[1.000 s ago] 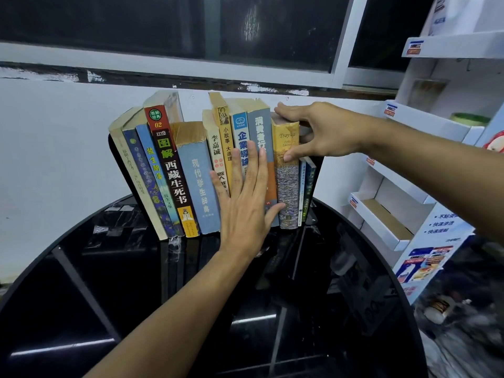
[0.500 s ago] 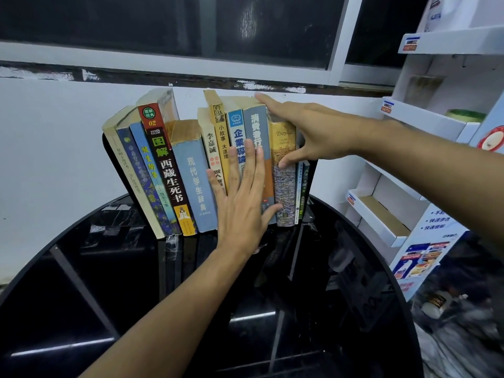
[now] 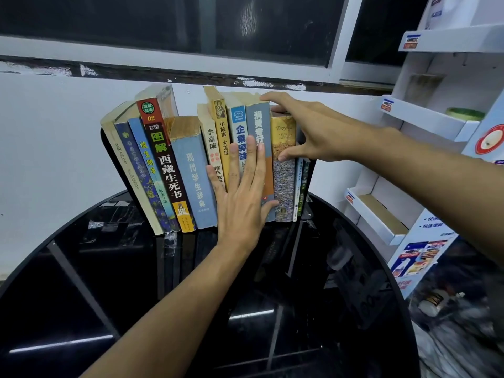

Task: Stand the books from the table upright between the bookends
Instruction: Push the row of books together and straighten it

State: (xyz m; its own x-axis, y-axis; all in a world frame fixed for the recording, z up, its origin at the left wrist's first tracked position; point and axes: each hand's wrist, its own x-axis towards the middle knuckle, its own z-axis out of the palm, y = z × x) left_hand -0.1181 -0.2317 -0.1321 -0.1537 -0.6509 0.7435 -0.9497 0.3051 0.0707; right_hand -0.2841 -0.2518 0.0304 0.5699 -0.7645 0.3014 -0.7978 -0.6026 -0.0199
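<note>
Books [image 3: 174, 170] stand in one row, spines facing out, at the 12 o'clock edge of the round black glass table [image 3: 109, 296]. At the row's 9 o'clock end a black left bookend [image 3: 105, 148] shows behind a cream book [image 3: 128, 170] that leans on it, its top tipped toward 11 o'clock. The next spines share that lean: a dark blue book [image 3: 141, 184], a light blue book [image 3: 152, 162], a black-and-red book [image 3: 166, 165] and a pale blue dictionary [image 3: 195, 181].

From 7 o'clock the left hand [image 3: 241, 197] reaches in and lies flat against the middle spines, fingers straight and together, grasping nothing. It covers the lower parts of a narrow yellow book [image 3: 222, 137], a blue-and-white book [image 3: 240, 124] and a grey book [image 3: 259, 124], which stand close to upright.

Just to the 3 o'clock side of the grey book is a yellow patterned book [image 3: 285, 137]. The right hand [image 3: 308, 132], coming from 3 o'clock, grips its top: the thumb presses the front of the spine, the fingers curl over the upper edge, and the forefinger stretches on to the grey book's top. Two thin books [image 3: 298, 186] follow, against the black right bookend [image 3: 312, 170].

At the table's 3 o'clock stands a white display rack [image 3: 436, 118].
</note>
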